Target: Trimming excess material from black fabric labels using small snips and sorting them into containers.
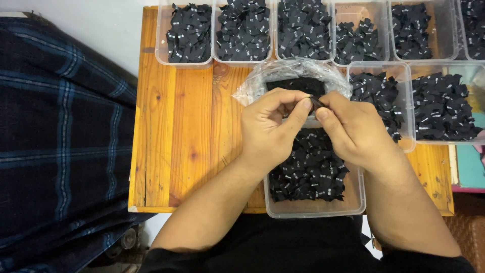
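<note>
Left hand (268,126) and right hand (353,126) pinching black label (317,102) together above tub (313,207); label axis too hidden to tell.

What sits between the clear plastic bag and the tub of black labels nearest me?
In the head view, both hands fill that stretch: the left hand and right hand pinch a small black label between the plastic bag and the near tub.

label (317,102) mostly hidden between fingertips; white print on labels too small; top tubs (188,59) cut off
</note>
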